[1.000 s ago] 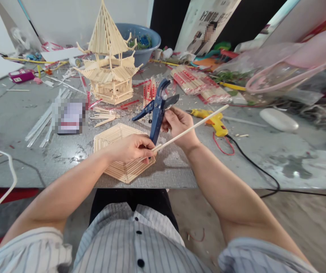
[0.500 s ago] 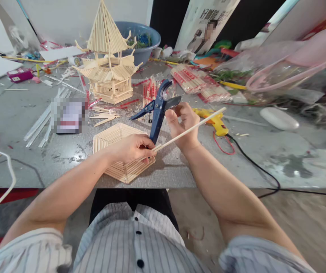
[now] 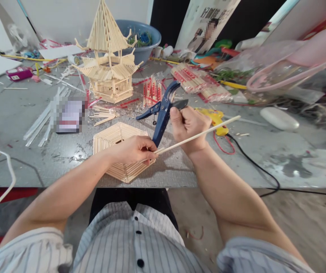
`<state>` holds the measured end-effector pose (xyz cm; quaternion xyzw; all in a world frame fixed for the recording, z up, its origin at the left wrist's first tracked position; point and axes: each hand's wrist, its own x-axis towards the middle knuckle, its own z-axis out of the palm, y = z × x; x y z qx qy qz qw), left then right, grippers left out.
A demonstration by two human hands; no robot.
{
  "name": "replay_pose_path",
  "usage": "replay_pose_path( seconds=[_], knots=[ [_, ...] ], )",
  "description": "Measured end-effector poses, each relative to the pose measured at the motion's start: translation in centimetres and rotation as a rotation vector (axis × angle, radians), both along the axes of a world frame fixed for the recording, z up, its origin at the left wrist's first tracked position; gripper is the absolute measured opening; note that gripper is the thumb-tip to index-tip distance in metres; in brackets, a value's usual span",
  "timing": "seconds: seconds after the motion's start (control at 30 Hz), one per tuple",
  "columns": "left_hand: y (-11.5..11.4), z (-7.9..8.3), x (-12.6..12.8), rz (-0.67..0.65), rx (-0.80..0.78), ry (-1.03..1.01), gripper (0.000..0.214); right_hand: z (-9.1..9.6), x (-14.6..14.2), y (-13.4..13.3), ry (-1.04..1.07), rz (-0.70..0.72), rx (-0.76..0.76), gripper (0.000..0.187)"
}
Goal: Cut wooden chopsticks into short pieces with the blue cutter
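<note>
Pinched in the left hand (image 3: 133, 149) and slanting out in front of the right hand (image 3: 193, 126), which curls at the cutter (image 3: 161, 119) with a grip I cannot tell, the thin stick (image 3: 197, 135) looks light, stiff and snappable, best held mid-length.

Pale stick (image 3: 198, 135) slanting beside tilted blue cutter (image 3: 162, 120).

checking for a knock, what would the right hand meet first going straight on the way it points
Likely the blue hand tool, just ahead of the right hand as it points forward and leftward. Whether they touch is hard to tell from this one view.
</note>
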<state>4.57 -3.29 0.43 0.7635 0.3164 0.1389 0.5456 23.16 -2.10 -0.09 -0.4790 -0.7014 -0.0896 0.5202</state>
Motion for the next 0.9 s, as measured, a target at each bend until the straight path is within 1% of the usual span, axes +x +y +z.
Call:
replay_pose_path(
  seconds=[0.07,0.13,0.2,0.3,0.37,0.43,0.5,0.57,0.6,0.67,0.73,0.8,0.87,0.9],
  knots=[
    [0.0,0.0,0.0,-0.007,-0.001,-0.002,0.011,0.1,0.0,-0.2,0.065,0.012,-0.049,0.047],
    [0.0,0.1,0.0,-0.006,-0.004,0.008,0.011,0.2,0.1,-0.2,0.164,0.075,-0.113,0.047],
    [0.0,0.3,0.0,-0.004,-0.014,0.021,0.011,0.2,0.4,0.0,0.282,0.186,-0.194,0.043],
    [-0.1,0.7,0.1,-0.003,-0.014,0.039,0.011,0.4,0.9,0.5,0.464,0.407,-0.353,0.035],
    [0.0,0.9,0.0,0.001,-0.001,0.054,0.010,0.6,0.9,0.7,0.605,0.545,-0.444,0.035],
    [0.2,0.9,-0.3,0.012,0.011,0.056,0.010,0.7,0.8,0.9,0.781,0.664,-0.474,0.038],
    [0.6,0.7,-0.6,0.024,0.013,0.036,0.011,0.9,0.7,1.1,0.962,0.717,-0.455,0.039],
    [0.9,0.5,-1.0,0.029,0.005,-0.005,0.013,0.8,0.7,1.4,1.052,0.668,-0.451,0.035],
    [1.0,0.4,-1.1,0.033,-0.005,-0.031,0.014,0.8,0.7,1.6,1.043,0.624,-0.469,0.032],
    [1.0,0.4,-1.2,0.044,-0.036,-0.082,0.014,0.5,0.7,1.9,0.946,0.564,-0.534,0.027],
    [1.0,0.6,-1.3,0.054,-0.064,-0.127,0.014,0.1,0.7,2.1,0.836,0.545,-0.597,0.027],
    [0.9,0.9,-1.4,0.054,-0.076,-0.170,0.017,-0.4,0.5,2.2,0.751,0.504,-0.616,0.027],
    [0.8,1.2,-1.5,0.056,-0.079,-0.208,0.020,-0.8,0.4,2.2,0.672,0.419,-0.626,0.028],
    [0.7,1.3,-1.5,0.057,-0.083,-0.225,0.023,-1.1,0.4,2.2,0.632,0.369,-0.631,0.032]
  ],
)
